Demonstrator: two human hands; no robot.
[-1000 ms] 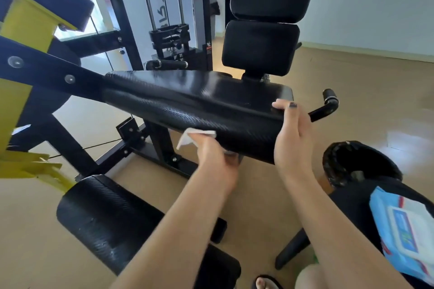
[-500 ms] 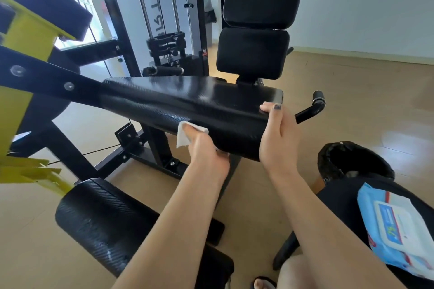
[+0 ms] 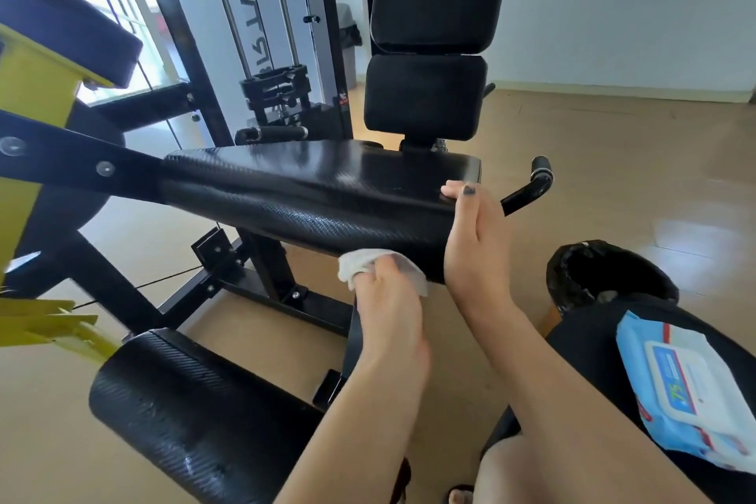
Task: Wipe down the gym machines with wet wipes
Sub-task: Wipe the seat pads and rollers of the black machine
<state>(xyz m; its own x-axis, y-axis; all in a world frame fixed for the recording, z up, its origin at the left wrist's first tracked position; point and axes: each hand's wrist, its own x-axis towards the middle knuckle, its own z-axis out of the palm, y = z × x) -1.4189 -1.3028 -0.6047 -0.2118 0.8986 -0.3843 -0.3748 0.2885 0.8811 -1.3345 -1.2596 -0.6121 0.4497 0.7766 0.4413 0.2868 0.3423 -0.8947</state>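
1. Since half a second ago, the left hand has slid the wet wipe rightward along the lower front edge of the seat pad, closing up to the right hand; a second ago the wipe sat farther left still.
2. Left hand: fingers curled around the bunched white wipe, pressing it against the pad's underside edge. Right hand: fingers wrapped over the pad's right end, thumb on top, steadying it.
3. Risk: the two hands are now just beside each other. Another rightward stroke would likely run the wipe into the right wrist, leaving the corner under the right palm unwiped unless that hand lifts away.
4. Risk: the wipe is crumpled, so little of it touches the textured vinyl. I judge it may smear rather than clean, and the underside, hidden from this view, could be missed altogether.
5. Risk: the top of the pad shows a sheen that could be moisture. A hand gripping there might slip.
6. Farther out, the blue wipes pack rests on a black surface at the lower right; whether it is secure there cannot be told, and a shift of the legs might tip it off.
7. Other padding, the leg roller and the back pads, remains to be checked; their state cannot be judged from here.
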